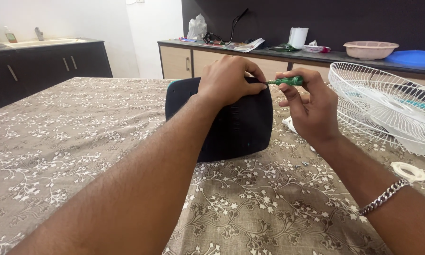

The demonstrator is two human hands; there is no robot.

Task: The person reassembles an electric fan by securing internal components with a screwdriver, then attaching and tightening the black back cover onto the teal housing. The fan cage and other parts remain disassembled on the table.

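A dark, rounded-square fan base (236, 127) stands tilted on edge on the floral tablecloth (80, 146). My left hand (226, 80) grips its top edge, fingers curled over the rim. My right hand (309, 106) holds a green-handled screwdriver (286, 81) level, its tip pointing left at the top right corner of the base, right by my left fingertips. A silver chain bracelet (385, 196) sits on my right wrist.
White wire fan grilles (387, 104) lie at the right with a teal part inside. A white plastic ring (407, 171) and a small screw (305, 163) lie on the cloth. Behind is a counter (288, 54) with a pink bowl (370, 48), a blue lid and clutter.
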